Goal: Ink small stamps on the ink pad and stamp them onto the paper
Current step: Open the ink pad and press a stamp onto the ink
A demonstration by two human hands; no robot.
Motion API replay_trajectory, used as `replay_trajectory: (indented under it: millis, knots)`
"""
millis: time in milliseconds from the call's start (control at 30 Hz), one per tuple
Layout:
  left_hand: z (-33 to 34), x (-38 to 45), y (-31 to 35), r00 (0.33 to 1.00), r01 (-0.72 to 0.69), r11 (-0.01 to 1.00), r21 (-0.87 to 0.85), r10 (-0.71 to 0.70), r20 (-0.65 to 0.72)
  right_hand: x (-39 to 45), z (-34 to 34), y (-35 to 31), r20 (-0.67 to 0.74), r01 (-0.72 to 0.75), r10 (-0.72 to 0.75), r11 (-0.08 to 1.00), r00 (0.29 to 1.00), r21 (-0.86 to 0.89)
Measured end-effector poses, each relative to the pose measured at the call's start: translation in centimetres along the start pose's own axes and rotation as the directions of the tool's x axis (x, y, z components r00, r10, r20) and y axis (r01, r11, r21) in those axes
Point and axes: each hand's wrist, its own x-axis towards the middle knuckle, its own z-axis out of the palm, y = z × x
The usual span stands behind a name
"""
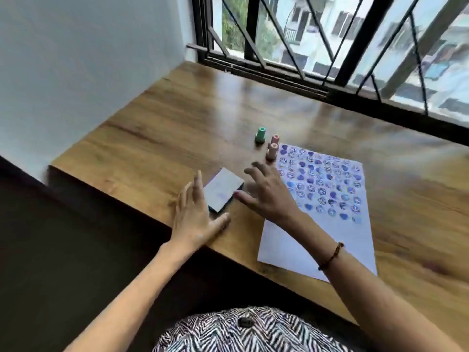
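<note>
A flat rectangular ink pad (222, 189) with its pale lid closed lies on the wooden table between my two hands. My left hand (196, 218) hovers just left of it, fingers spread, holding nothing. My right hand (266, 193) hovers at its right edge, fingers apart and empty, the thumb near the pad's side. A white paper (317, 240) lies to the right, its upper half covered with several blue and purple stamp marks. One green stamp (260, 134) and two pink stamps (275, 138) (272, 151) stand upright beyond the paper's top left corner.
The wooden table (177, 118) ends at a near-left edge by my left wrist, with dark floor below. A white wall rises on the left. A barred window (330, 47) runs along the table's far side.
</note>
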Motion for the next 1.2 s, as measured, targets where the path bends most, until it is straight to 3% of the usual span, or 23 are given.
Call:
replay_trajectory:
  millis: [67,167,300,400,600,733,800,867,1067,1200]
  knots:
    - [0.2,0.0,0.1,0.997,0.016,0.999,-0.045,-0.019,-0.075,0.9,1.1,-1.6,0.082,0.021,-0.022,1.0,0.996,0.022]
    - [0.4,0.2,0.4,0.989,0.014,0.999,-0.047,-0.021,-0.146,1.9,2.2,-3.5,0.154,0.08,-0.064,0.992,0.986,-0.095]
    - [0.7,-0.4,-0.2,0.981,-0.003,0.999,-0.035,-0.004,-0.195,2.3,2.5,-4.8,0.149,0.095,-0.06,0.965,0.987,-0.244]
    - [0.7,-0.7,-0.3,0.976,-0.011,1.0,-0.018,0.007,-0.216,2.5,2.8,-5.3,0.15,0.095,-0.058,0.963,0.987,-0.251]
    - [0.2,-0.8,-0.3,0.977,0.026,0.995,-0.098,-0.046,-0.209,4.8,-1.1,-4.8,0.354,0.033,-0.012,0.998,0.935,-0.052]
    - [-0.3,-1.1,-0.2,0.979,0.058,0.998,-0.036,-0.064,-0.192,7.6,-5.0,-3.1,0.578,-0.241,-0.004,0.906,0.816,0.347]
    - [-0.5,-1.2,0.3,0.978,0.068,0.998,0.016,-0.063,-0.201,9.1,-6.1,-2.1,0.563,-0.306,0.015,0.851,0.827,0.427]
    - [-0.5,-1.3,0.9,0.976,0.064,0.997,0.045,-0.053,-0.212,10.4,-6.7,-1.4,0.515,-0.302,0.059,0.864,0.855,0.402]
    - [0.0,-1.1,2.8,0.978,0.02,0.999,0.038,-0.011,-0.209,12.1,-6.1,-0.8,0.36,-0.114,0.115,0.993,0.926,-0.023]
    - [0.2,-1.0,3.4,0.981,0.014,0.999,0.035,-0.007,-0.191,11.6,-5.8,-0.3,0.3,-0.046,0.066,0.996,0.952,-0.076]
